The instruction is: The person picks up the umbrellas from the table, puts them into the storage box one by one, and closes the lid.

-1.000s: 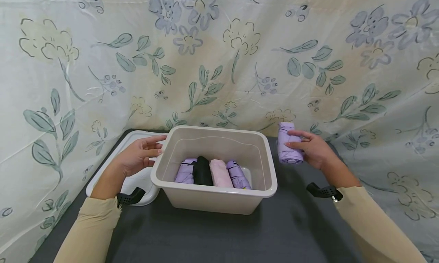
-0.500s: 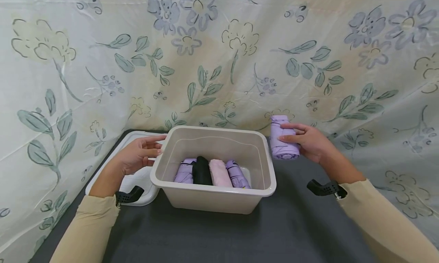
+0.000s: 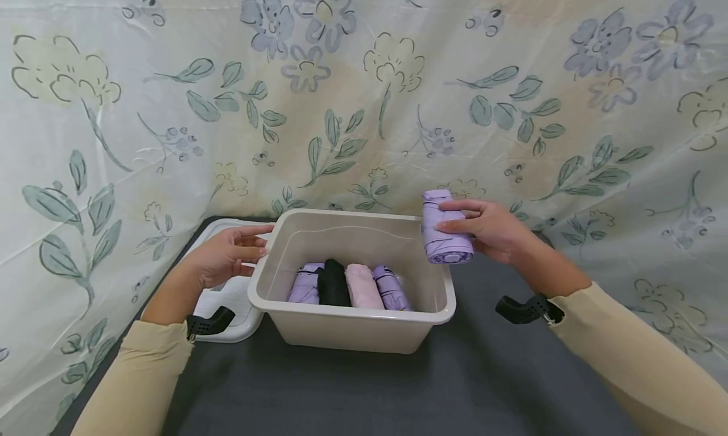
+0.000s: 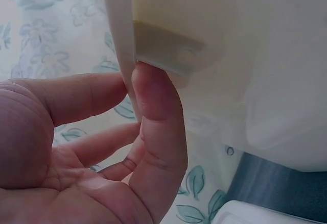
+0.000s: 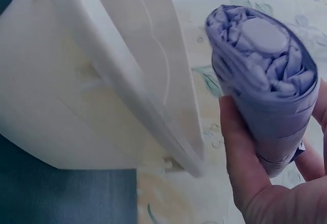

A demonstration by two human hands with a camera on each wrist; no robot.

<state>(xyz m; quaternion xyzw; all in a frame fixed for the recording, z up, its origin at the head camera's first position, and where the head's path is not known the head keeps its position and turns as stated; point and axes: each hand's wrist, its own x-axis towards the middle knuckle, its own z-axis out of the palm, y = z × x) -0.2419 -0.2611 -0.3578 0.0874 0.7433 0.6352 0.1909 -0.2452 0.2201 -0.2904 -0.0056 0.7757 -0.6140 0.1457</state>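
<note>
A beige plastic storage bin (image 3: 352,330) stands on the dark table. My left hand (image 3: 230,257) pinches its left rim, thumb on one side and a bent finger on the other in the left wrist view. My right hand (image 3: 493,229) grips a folded purple umbrella (image 3: 440,234), held upright over the bin's right rim. Its gathered cloth and round end face the right wrist camera. Inside the bin, side by side, lie a purple folded umbrella (image 3: 305,285), a black rolled one (image 3: 334,284), a pink one (image 3: 364,287) and another purple one (image 3: 391,289).
A white lid (image 3: 236,306) lies flat on the table to the left of the bin, partly behind my left forearm. Flowered cloth (image 3: 341,120) hangs behind the table. The dark tabletop (image 3: 341,392) extends in front of the bin.
My right hand has carried the purple umbrella leftward, from beside the bin to over its right rim. My left hand stays at the left rim. The contents of the bin look the same.
</note>
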